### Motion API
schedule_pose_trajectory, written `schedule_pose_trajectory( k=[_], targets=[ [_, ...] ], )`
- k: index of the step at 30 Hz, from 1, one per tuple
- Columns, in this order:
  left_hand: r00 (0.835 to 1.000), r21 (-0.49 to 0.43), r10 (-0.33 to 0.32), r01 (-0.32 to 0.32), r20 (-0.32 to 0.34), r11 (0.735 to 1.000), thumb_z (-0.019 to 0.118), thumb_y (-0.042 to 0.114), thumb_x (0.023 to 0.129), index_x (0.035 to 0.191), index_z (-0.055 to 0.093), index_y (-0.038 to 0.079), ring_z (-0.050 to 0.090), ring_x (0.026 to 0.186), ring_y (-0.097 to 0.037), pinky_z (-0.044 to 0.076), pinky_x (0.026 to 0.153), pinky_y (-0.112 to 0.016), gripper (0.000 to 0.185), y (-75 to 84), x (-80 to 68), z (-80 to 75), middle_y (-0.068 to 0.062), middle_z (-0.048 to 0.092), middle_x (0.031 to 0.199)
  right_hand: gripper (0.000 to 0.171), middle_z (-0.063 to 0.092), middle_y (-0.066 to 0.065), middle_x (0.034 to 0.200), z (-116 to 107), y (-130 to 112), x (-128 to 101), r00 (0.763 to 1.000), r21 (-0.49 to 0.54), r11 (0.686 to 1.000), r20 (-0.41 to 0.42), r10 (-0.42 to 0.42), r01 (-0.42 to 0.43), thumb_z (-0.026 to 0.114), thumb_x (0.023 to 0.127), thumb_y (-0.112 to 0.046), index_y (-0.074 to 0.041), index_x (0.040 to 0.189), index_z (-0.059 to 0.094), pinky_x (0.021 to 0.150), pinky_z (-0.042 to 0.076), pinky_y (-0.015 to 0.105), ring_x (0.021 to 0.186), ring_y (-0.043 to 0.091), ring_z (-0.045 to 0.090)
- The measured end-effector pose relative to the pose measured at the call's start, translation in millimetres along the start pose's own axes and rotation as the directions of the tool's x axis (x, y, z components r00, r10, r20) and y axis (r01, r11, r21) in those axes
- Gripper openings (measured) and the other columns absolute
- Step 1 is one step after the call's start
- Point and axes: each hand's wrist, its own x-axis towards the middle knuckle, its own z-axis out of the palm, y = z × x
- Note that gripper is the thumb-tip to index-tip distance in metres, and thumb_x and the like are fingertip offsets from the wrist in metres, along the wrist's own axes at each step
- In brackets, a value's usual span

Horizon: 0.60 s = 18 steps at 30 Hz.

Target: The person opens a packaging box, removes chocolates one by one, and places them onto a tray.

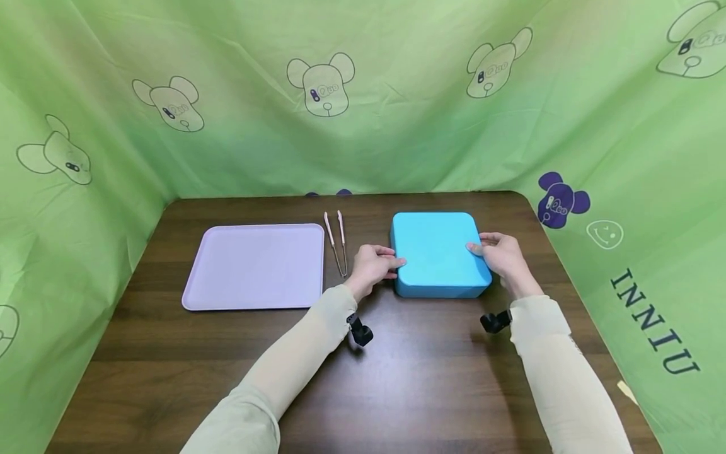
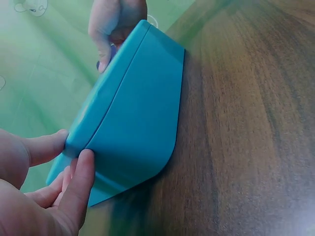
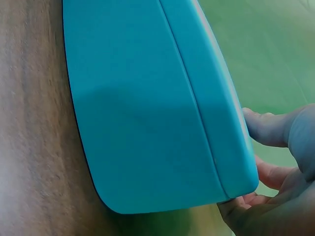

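Observation:
A blue lidded box (image 1: 437, 252) sits on the right part of the wooden table, its lid closed down on the base. The seam under the lid (image 2: 106, 93) shows in both wrist views. At the box's left side, my left hand (image 1: 373, 268) pinches the lid's edge, thumb on top and a fingertip right at the seam. My right hand (image 1: 503, 258) holds the opposite edge, its thumb (image 3: 266, 127) against the lid's top and its other fingers at the side, partly hidden behind the corner.
Left of the box lies a pair of tongs (image 1: 341, 252) with pink tips, its bend toward me. A lilac tray (image 1: 255, 268) lies flat farther left. Green printed cloth (image 1: 397, 126) hangs around the back and sides of the dark wooden table (image 1: 408, 378).

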Motion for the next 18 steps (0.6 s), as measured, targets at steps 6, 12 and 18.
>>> schedule_pose_trajectory(
  k=[6, 12, 18],
  targets=[
    [1.000, -0.012, 0.005, -0.005, 0.003, 1.000, 0.081, 0.005, 0.085, 0.111, 0.068, -0.003, 0.071, 0.075, -0.016, 0.061, 0.070, -0.032, 0.031, -5.2, -2.4, -3.8, -0.011, 0.071, 0.093, 0.069, 0.042, 0.025, 0.148, 5.9, 1.8, -7.5, 1.000, 0.019, 1.000, -0.012, 0.002, -0.002, 0.060, 0.102, -0.035, 0.001, 0.155, 0.033, 0.113, 0.035, 0.051, 0.132, 0.037, 0.041],
    [1.000, -0.017, 0.004, -0.004, 0.004, 1.000, 0.081, 0.004, 0.085, 0.112, 0.067, -0.004, 0.070, 0.076, -0.015, 0.061, 0.077, -0.039, 0.031, -7.7, -6.3, -8.1, -0.011, 0.070, 0.094, 0.067, 0.045, 0.023, 0.144, 12.5, 5.0, -11.7, 0.998, 0.018, 1.000, -0.057, -0.001, 0.002, 0.062, 0.101, -0.035, 0.000, 0.152, 0.038, 0.107, 0.040, 0.044, 0.127, 0.033, 0.043],
    [1.000, -0.031, 0.005, -0.005, -0.003, 0.999, 0.081, 0.003, 0.084, 0.111, 0.068, -0.005, 0.069, 0.074, -0.015, 0.061, 0.073, -0.036, 0.031, -9.6, -8.0, -11.1, -0.011, 0.070, 0.092, 0.066, 0.047, 0.021, 0.140, 17.1, 6.5, -14.0, 0.997, 0.027, 1.000, -0.082, 0.009, -0.007, 0.064, 0.100, -0.034, 0.000, 0.151, 0.040, 0.100, 0.044, 0.037, 0.122, 0.030, 0.046]
  ],
)
